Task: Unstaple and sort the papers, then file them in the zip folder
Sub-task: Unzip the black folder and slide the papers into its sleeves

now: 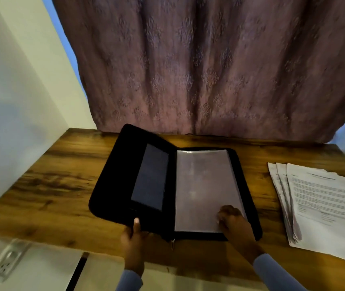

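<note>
There is only one view. The camera sits on the person's head and looks forward and down from above. It is close to the wooden table (62, 185), whose near edge runs along the bottom of the picture. The open zip folder (112, 185) lies in the middle, with the stack of papers (325, 206) far to the right. Straight ahead hangs a curtain (209, 70), filling the top. The wide lens bends the wall (9, 101) on the left.
</note>
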The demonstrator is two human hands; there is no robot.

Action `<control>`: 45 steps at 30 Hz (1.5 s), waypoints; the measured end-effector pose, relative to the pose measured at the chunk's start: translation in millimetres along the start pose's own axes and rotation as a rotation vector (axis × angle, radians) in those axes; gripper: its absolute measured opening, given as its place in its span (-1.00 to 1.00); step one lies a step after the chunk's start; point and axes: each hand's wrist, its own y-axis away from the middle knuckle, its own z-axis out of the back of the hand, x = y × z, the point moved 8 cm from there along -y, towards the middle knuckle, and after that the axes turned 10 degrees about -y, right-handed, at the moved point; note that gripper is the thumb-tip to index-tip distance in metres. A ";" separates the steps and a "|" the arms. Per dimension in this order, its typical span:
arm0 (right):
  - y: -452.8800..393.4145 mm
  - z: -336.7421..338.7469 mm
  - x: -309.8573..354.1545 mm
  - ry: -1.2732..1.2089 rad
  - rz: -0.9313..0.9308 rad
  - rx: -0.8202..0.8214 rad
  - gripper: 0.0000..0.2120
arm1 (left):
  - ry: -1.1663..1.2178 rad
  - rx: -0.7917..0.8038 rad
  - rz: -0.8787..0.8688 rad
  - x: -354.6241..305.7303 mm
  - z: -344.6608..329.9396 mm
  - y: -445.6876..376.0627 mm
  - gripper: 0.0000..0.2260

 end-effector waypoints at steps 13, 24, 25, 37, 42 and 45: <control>8.3 0.9 -16.8 -0.007 -0.176 -0.127 -0.69 | -1.009 0.561 -0.889 -39.3 -148.7 30.4 -0.70; 17.6 12.5 -26.9 -0.206 -0.335 -0.248 -0.55 | -1.200 0.670 -1.146 -7.5 -191.0 29.0 -0.82; 17.2 17.9 -23.9 -0.244 -0.309 -0.293 -0.56 | -1.173 0.638 -1.194 -11.6 -190.1 32.7 -0.83; 31.0 38.1 -19.1 -0.902 -0.373 -0.527 -0.39 | -0.879 0.528 -0.986 -32.7 -172.8 27.6 -0.88; 39.5 22.8 -31.9 -1.251 -0.554 -0.526 -0.42 | -0.722 0.475 -0.745 -27.0 -165.6 14.3 -0.91; 37.5 20.2 -29.9 -1.271 -0.544 -0.421 -0.43 | -0.667 0.496 -0.717 -28.1 -165.8 19.2 -0.91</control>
